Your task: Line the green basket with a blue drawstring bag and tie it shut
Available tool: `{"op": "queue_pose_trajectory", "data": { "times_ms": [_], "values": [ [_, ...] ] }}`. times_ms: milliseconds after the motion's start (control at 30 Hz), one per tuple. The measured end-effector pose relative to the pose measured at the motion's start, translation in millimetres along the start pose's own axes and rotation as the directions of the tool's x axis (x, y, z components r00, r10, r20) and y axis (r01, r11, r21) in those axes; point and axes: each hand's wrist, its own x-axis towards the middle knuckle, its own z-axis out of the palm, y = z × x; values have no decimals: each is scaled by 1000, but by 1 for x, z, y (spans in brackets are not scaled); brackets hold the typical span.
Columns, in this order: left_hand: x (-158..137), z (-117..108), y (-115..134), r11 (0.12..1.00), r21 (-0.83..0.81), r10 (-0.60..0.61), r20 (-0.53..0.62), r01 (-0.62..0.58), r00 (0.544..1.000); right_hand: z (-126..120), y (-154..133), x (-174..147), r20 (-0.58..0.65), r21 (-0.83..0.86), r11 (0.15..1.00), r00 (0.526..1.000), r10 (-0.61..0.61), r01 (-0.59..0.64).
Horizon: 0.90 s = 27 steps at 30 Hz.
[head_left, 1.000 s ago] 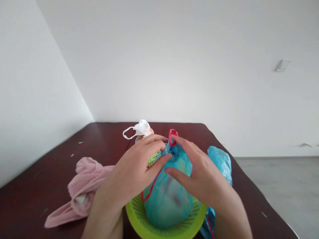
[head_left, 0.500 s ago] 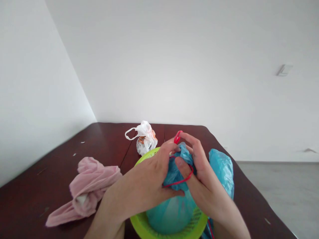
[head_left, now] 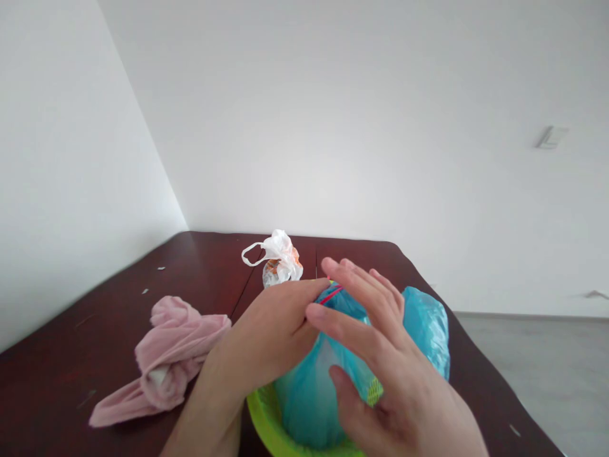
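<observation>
A blue plastic bag [head_left: 311, 390] with something pale and bulky inside sits in a lime-green mesh basket [head_left: 264, 412]. My left hand [head_left: 280, 320] is closed around the gathered top of this bag; its fingertips are hidden behind the wrist and the plastic. A red drawstring [head_left: 330, 295] runs across the bag's top, between my two hands. Over the bag's right side reaches my right hand [head_left: 380, 343], its fingers spread and its thumb apart. The right fingertips are close to the drawstring, though I cannot tell whether they touch it.
Another blue plastic bag [head_left: 428, 324] lies right of the basket. A knotted white plastic bag [head_left: 284, 257] with orange contents stands behind it. Pink plush cloth [head_left: 176, 355] lies to the left on the dark red table [head_left: 209, 266]. Walls border the table behind and at left.
My right hand has let go of the drawstring loop, spread its fingers and come lower over the bag. My left hand has rolled over the bag's top. The view has shifted slightly.
</observation>
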Motion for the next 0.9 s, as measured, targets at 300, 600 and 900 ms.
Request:
{"op": "queue_pose_trajectory", "data": {
  "times_ms": [300,600,900],
  "values": [
    [-5,-2,-9,974,-218,-57,7,57,998,18,23,9,113,53,990,986,125,-131],
    [-11,-10,-7,993,-114,-32,-88,22,996,23,37,9,-19,158,953,965,263,-257],
    [-5,-6,-1,993,-87,68,-70,-74,995,23,27,8,89,206,938,960,266,-279]
  ]
}}
